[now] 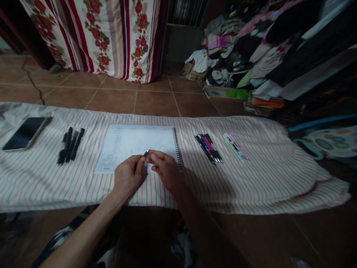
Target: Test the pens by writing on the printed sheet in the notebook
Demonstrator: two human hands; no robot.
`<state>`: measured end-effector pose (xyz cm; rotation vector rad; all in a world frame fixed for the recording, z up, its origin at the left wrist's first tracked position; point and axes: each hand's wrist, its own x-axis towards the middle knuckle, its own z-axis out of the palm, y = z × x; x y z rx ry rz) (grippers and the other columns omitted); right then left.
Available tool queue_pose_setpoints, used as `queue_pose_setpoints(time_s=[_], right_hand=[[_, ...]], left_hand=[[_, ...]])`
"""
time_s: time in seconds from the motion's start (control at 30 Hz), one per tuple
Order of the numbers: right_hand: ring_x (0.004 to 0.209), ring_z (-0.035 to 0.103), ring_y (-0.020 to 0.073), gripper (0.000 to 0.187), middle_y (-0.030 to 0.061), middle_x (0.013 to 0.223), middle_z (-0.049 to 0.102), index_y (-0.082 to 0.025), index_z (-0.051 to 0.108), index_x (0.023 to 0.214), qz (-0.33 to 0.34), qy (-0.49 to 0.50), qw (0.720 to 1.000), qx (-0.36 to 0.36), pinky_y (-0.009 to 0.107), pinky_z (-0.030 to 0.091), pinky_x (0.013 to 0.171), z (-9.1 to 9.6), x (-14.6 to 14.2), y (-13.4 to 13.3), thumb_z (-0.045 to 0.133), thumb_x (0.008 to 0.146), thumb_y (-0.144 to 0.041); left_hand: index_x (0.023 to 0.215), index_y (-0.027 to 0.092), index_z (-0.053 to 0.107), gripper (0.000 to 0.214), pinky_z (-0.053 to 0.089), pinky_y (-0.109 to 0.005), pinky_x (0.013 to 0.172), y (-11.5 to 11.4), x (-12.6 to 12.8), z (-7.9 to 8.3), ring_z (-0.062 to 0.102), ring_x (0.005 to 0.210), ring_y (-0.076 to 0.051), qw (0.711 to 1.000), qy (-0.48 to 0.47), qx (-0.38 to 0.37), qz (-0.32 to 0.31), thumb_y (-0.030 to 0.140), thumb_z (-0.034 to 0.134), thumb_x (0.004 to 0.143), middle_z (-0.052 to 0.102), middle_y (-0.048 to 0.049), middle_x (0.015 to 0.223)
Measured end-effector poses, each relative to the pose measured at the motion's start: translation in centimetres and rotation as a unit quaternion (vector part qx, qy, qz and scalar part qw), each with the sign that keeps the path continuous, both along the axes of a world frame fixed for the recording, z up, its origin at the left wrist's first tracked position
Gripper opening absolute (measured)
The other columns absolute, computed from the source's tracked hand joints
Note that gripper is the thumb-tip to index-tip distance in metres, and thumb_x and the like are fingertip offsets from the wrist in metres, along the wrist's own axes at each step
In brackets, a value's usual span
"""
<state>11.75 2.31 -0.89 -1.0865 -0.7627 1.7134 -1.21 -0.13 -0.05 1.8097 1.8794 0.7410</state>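
Note:
Over the lower edge of a spiral-bound notebook (139, 136), my two hands meet around a small dark pen (145, 153) with a silver tip pointing up and to the right. My left hand (129, 173) is closed around the pen's body. The fingers of my right hand (164, 167) are pinched together at its tip end, and the exact contact is partly hidden. Right of the notebook lies a group of dark, purple and red pens (208, 148), with several pastel pens (235, 147) beyond. To the left sit several black pens (71, 145).
A striped cloth (264, 167) covers the low surface. A phone (25, 133) lies at its far left. Behind it are a floral curtain (111, 41), a tiled floor (156, 102) and a heap of clothes (237, 44). A paint-palette-shaped item (334, 139) is at right.

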Motion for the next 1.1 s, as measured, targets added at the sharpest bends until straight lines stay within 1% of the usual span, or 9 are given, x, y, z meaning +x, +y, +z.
queue_pose_setpoints(time_s=[0.27,0.4,0.53,0.6,0.67,0.73,0.83,0.93,1.1], right_hand=[[0.063,0.053,0.0080,0.024,0.0014,0.073,0.064,-0.016,0.070,0.078,-0.021,-0.031,0.999,0.015,0.016,0.036,0.048,0.3,-0.3,0.1,0.072,0.064,-0.035],[0.061,0.052,0.0067,0.024,0.0008,0.071,0.063,-0.016,0.069,0.074,-0.088,-0.037,0.995,0.006,0.016,0.038,0.050,0.4,0.0,0.5,0.073,0.064,-0.038],[0.059,0.051,0.0057,0.025,0.0009,0.074,0.066,-0.016,0.068,0.072,-0.156,0.002,0.988,-0.012,0.016,0.042,0.051,0.4,0.5,1.0,0.077,0.058,-0.035],[0.058,0.051,0.0052,0.024,0.0005,0.072,0.066,-0.016,0.068,0.069,-0.171,0.020,0.985,-0.018,0.016,0.042,0.051,0.5,0.7,1.2,0.078,0.055,-0.032],[0.058,0.051,0.0047,0.024,-0.0001,0.071,0.065,-0.016,0.068,0.067,-0.173,0.028,0.984,-0.020,0.015,0.042,0.052,0.5,0.8,1.2,0.079,0.053,-0.031],[0.059,0.052,0.0044,0.023,-0.0004,0.071,0.065,-0.015,0.068,0.068,-0.167,0.032,0.985,-0.016,0.014,0.043,0.053,0.6,0.8,1.2,0.079,0.054,-0.031],[0.059,0.052,0.0041,0.022,-0.0004,0.072,0.065,-0.015,0.068,0.068,-0.160,0.034,0.986,-0.010,0.014,0.043,0.053,0.6,0.9,1.2,0.078,0.056,-0.030],[0.058,0.051,0.0043,0.021,0.0000,0.071,0.065,-0.015,0.068,0.067,-0.160,0.037,0.986,-0.006,0.015,0.042,0.052,0.6,0.9,1.2,0.078,0.055,-0.030],[0.058,0.051,0.0044,0.023,0.0004,0.070,0.065,-0.015,0.068,0.067,-0.163,0.042,0.986,-0.004,0.015,0.043,0.051,0.6,0.8,1.5,0.079,0.054,-0.030]], left_hand=[[0.099,0.020,0.069,0.033,0.041,-0.031,0.068,-0.2,0.4,0.1,0.062,0.081,-0.023,0.999,0.026,0.029,-0.031,0.035,0.041,0.088,0.069,-0.0085,0.085],[0.101,0.017,0.068,0.034,0.043,-0.033,0.075,0.2,-0.1,0.4,0.061,0.082,-0.022,0.993,-0.117,0.009,0.002,0.038,0.048,0.084,0.069,-0.0090,0.088],[0.108,0.014,0.063,0.038,0.046,-0.031,0.074,1.7,-3.0,-0.1,0.061,0.080,-0.019,0.945,-0.313,-0.007,0.098,0.019,0.050,0.073,0.068,-0.0079,0.095],[0.108,0.014,0.062,0.043,0.046,-0.031,0.080,2.6,-5.2,-0.5,0.060,0.089,-0.019,0.949,-0.277,0.045,0.145,0.011,0.045,0.068,0.067,-0.0073,0.095],[0.115,0.012,0.058,0.052,0.046,-0.032,0.085,3.3,-7.6,-0.8,0.060,0.097,-0.020,0.963,-0.186,0.092,0.173,0.006,0.042,0.066,0.064,-0.0108,0.108],[0.126,0.012,0.049,0.062,0.048,-0.034,0.084,3.7,-9.5,-1.0,0.060,0.099,-0.021,0.972,-0.111,0.077,0.191,0.004,0.041,0.066,0.061,-0.0136,0.114],[0.124,0.011,0.053,0.060,0.047,-0.042,0.090,3.6,-11.1,-1.0,0.059,0.105,-0.027,0.978,0.018,0.031,0.208,0.001,0.044,0.065,0.062,-0.0154,0.115],[0.120,0.012,0.056,0.056,0.045,-0.044,0.094,3.3,-11.4,-1.4,0.057,0.110,-0.030,0.982,0.040,0.015,0.183,0.000,0.044,0.067,0.064,-0.0146,0.114],[0.118,0.013,0.059,0.050,0.045,-0.045,0.095,3.2,-11.2,-2.0,0.059,0.109,-0.029,0.983,0.028,0.049,0.175,0.002,0.042,0.073,0.066,-0.0134,0.112]])
